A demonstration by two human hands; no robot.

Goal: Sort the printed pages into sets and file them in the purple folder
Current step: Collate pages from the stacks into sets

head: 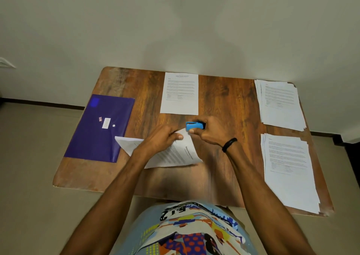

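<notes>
My left hand (pixel 164 139) pinches the top corner of a set of printed pages (pixel 175 153) lying turned on the middle of the wooden table (pixel 214 176). My right hand (pixel 208 132) grips a blue stapler (pixel 192 125) whose jaw sits over that same corner. The purple folder (pixel 97 134) lies flat and closed at the table's left edge, its lower right corner tucked under the held pages. A single printed page (pixel 180 93) lies at the far middle. Two stacks of printed pages sit on the right: a far stack (pixel 280 102) and a near stack (pixel 288 169).
A small red-and-white item (pixel 100 119) and a white label (pixel 106 123) rest on the folder. A pale wall rises right behind the table's far edge. Bare wood shows between the middle pages and the right-hand stacks.
</notes>
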